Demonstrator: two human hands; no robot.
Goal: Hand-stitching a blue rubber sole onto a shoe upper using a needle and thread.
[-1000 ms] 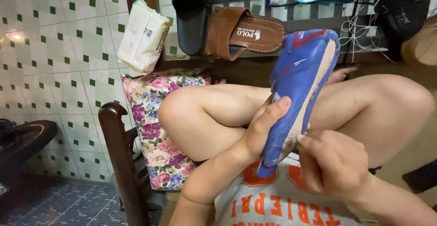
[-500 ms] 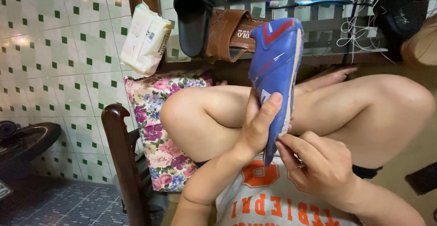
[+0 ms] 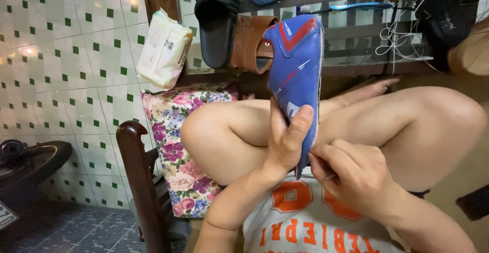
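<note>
The left hand (image 3: 286,140) was closed around a blue shoe (image 3: 297,74) with red stripes, thumb pressed flat on its upper and the fingers wrapped behind, holding it upright above the person's crossed bare legs (image 3: 407,130). The right hand (image 3: 351,174) sat just below, at the shoe's lower tip, its fingers pinched together against the edge of the sole (whether they gripped something small there could not be made out). The shoe's toe end pointed up toward a wooden rack (image 3: 356,34), where a black slide (image 3: 216,18) and a brown sandal (image 3: 252,44) lay side by side, with tangled white cord (image 3: 407,23) to their right. A white packet (image 3: 164,49) leaned against the green-dotted tiled wall (image 3: 66,54), above a floral cushion (image 3: 178,146) resting on a dark wooden chair (image 3: 140,181).
</note>
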